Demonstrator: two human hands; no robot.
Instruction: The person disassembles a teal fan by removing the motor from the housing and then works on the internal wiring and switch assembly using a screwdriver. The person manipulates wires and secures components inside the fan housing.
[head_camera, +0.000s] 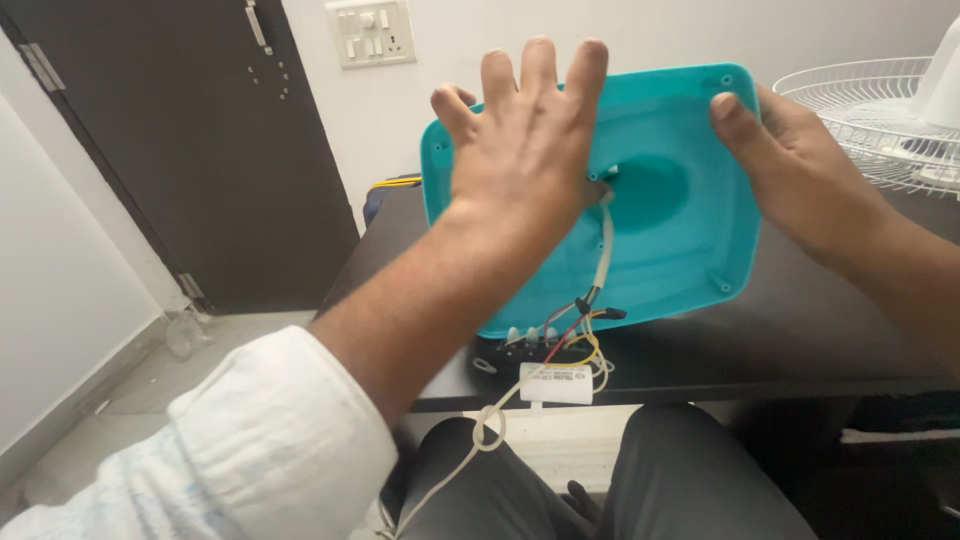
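Nearest me, at 6 o'clock, my dark-trousered knees (620, 480) sit under the edge of the dark table (800, 340). A white knotted power cord (487, 428) climbs from my lap to a small white block-shaped capacitor (556, 383) hanging at the table's edge, beside a bundle of red, yellow and black wires (578, 335).

Above these, at the centre, stands the turquoise square plastic fan base shell (690, 230), tilted on its lower edge with its hollow underside toward me; a white sleeved cable (604, 245) runs up into its central hole.

My left hand (525, 150), arm reaching in from 7 o'clock with the white sleeve pushed back, lies flat and released against the shell's inside, its fingers (540, 75) spread over the top rim. My right hand (800, 165), entering from 3 o'clock, is grasping the upper right corner, thumb on the inner face.

To do this well, I judge, I should steady the shell with both hands and spare the wires any pull.

Farther off, at 2 o'clock, lies a white wire fan guard (870, 110); at 11 o'clock, a dark brown door (200, 150) and white wall switch plate (370, 32).
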